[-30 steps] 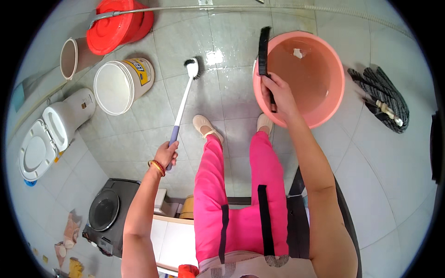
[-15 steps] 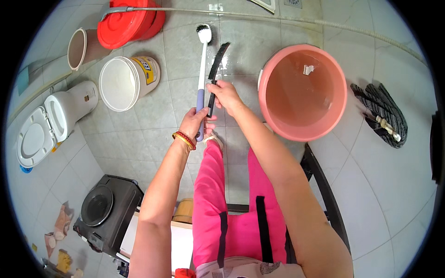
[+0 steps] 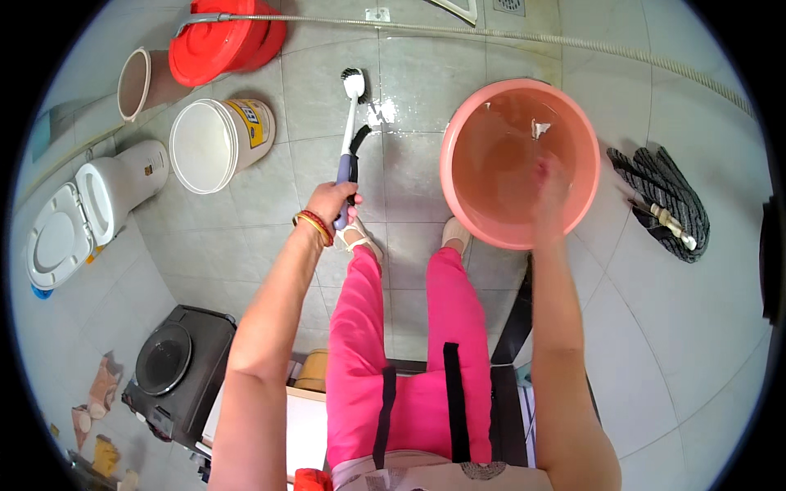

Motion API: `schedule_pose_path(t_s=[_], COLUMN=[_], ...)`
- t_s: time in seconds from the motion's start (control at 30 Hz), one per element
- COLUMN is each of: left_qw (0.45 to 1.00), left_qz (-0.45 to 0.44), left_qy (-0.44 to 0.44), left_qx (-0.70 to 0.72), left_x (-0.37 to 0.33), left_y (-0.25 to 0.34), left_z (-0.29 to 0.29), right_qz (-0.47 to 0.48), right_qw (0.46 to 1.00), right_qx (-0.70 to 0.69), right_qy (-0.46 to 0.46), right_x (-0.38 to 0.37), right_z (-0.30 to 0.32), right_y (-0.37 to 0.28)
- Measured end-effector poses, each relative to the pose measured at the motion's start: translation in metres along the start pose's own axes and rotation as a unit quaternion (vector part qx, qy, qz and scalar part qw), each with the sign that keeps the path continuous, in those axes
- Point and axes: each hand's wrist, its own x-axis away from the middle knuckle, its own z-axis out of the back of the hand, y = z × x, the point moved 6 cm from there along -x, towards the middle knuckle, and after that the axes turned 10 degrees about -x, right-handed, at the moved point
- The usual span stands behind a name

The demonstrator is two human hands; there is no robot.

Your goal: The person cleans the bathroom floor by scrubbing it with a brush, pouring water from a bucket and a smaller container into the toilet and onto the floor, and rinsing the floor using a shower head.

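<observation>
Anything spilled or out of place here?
Two things: a shiny, wet-looking patch on the floor tiles right of the long-handled brush, perhaps splashed water; and a loose white scrap in the pink tub, odd in wash water, too small to identify.

The left of two head-worn fisheye cameras looks steeply down, past the near left forearm (image 3: 278, 303) and right forearm (image 3: 557, 303), to the tiled floor (image 3: 416, 168) farther below, straight edges bending rimward.

Grey square-tiled floor (image 3: 417, 184), wet and glinting with reflected light; drain (image 3: 508, 6) at the far edge. Pale tiled wall (image 3: 655, 344) at right. White toilet (image 3: 98, 204) left, dark boxy appliance (image 3: 201, 356) lower left.
</observation>
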Motion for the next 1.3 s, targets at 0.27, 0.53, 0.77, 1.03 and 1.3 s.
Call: schedule_pose_path(t_s=[0.27, 0.53, 0.77, 1.03, 1.3], left_qw=[1.000, 0.999, 0.996, 0.994, 0.996], left_qz=[0.010, -0.011, -0.024, -0.011, 0.012], left_qy=[-0.008, -0.021, -0.041, -0.041, -0.049], left_qx=[-0.016, -0.023, -0.081, -0.103, -0.078], left_x=[-0.018, -0.010, 0.006, 0.008, 0.016], left_y=[-0.001, 0.033, 0.041, 0.018, 0.011], left_z=[-0.026, -0.044, -0.031, 0.010, 0.038], right_qz=[-0.152, -0.083, 0.333, 0.038, 0.156], right_qw=[0.977, 0.962, 0.746, 0.834, 0.759], right_qx=[-0.143, -0.093, 0.573, 0.547, 0.620], right_qy=[-0.036, -0.243, 0.072, -0.055, -0.127], right_x=[-0.073, 0.014, -0.079, -0.115, -0.051], right_z=[0.026, -0.080, 0.097, 0.119, 0.010], right_y=[0.073, -0.025, -0.072, -0.052, -0.070])
